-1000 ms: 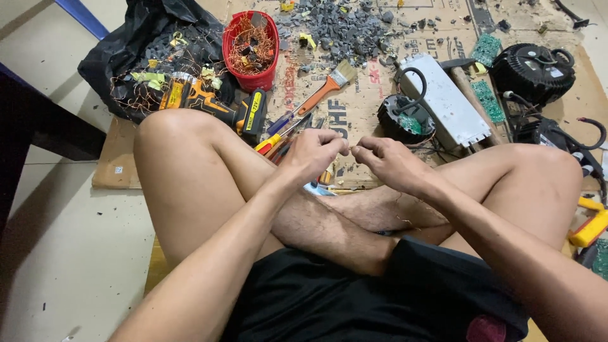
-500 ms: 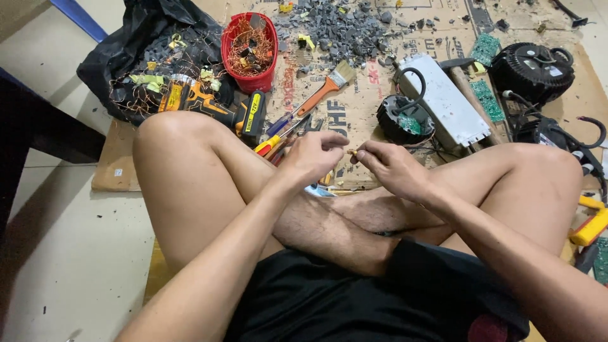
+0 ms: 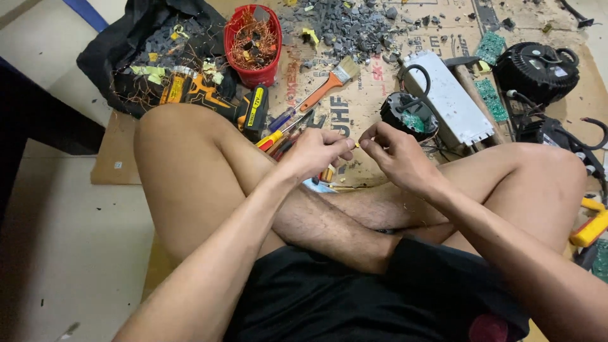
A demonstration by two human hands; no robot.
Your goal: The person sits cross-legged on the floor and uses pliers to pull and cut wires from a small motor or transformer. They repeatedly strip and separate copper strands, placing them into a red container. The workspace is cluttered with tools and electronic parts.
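Note:
I sit cross-legged on cardboard (image 3: 354,107). My left hand (image 3: 316,152) and my right hand (image 3: 396,152) meet above my shins, fingertips pinching a tiny yellowish piece (image 3: 356,145) between them. The piece is too small to tell what it is. Just beyond the hands lie several screwdrivers (image 3: 285,130) with coloured handles and a round black motor part (image 3: 410,115) with a green circuit board inside.
A red basket (image 3: 252,44) of copper wire stands at the back, next to a black bag (image 3: 152,57) and an orange-black power tool (image 3: 209,98). A paintbrush (image 3: 326,85), grey rubble (image 3: 354,22), a white metal box (image 3: 446,98), green circuit boards (image 3: 489,47) and black round housings (image 3: 535,66) lie around.
Both hands have shifted slightly and the fingertips have come together on the small piece; nothing else has moved.

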